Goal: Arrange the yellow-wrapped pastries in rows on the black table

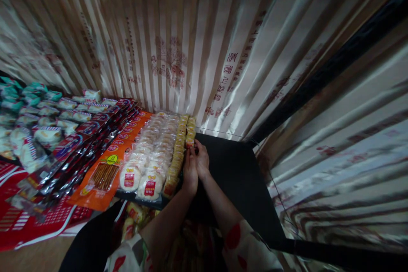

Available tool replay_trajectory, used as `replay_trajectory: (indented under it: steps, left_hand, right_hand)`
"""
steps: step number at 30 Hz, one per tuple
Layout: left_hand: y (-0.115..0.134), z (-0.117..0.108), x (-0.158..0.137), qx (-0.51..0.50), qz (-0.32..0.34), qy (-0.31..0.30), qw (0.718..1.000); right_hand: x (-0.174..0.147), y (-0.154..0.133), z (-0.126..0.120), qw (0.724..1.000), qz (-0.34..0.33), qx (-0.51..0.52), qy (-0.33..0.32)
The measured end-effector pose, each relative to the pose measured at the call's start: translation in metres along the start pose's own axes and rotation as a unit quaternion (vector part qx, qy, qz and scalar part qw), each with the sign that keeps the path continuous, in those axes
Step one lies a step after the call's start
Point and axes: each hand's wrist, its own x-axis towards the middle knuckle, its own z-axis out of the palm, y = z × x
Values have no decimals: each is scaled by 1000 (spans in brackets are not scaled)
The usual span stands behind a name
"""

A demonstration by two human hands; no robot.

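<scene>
Both hands are working side by side, the left hand [190,172] and right hand [201,159] pinching the yellow snack packets [181,144] into line on the dark worktop [236,170]; next packet needs butting alongside.

Striped cream-and-brown curtain [178,46] hangs in folds across the back, printed with red characters and a faint tree motif. It wraps round to the right, glossy under dim light. A black counter [242,178] sits below; wooden floor [35,257] shows bottom left.
</scene>
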Motion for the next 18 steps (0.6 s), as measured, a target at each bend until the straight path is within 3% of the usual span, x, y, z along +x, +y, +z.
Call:
replay_trajectory:
  steps: [7,12,18]
  left_hand:
    - [5,0,-3,-17,14,-13,1000]
    - [8,0,-3,-22,-5,-7,1000]
    - [5,-3,-11,-22,-15,-23,999]
  right_hand:
    - [3,7,3,1000,18,-4,-22]
    - [1,14,6,998,27,63,0]
    - [-10,12,2,996,54,68,15]
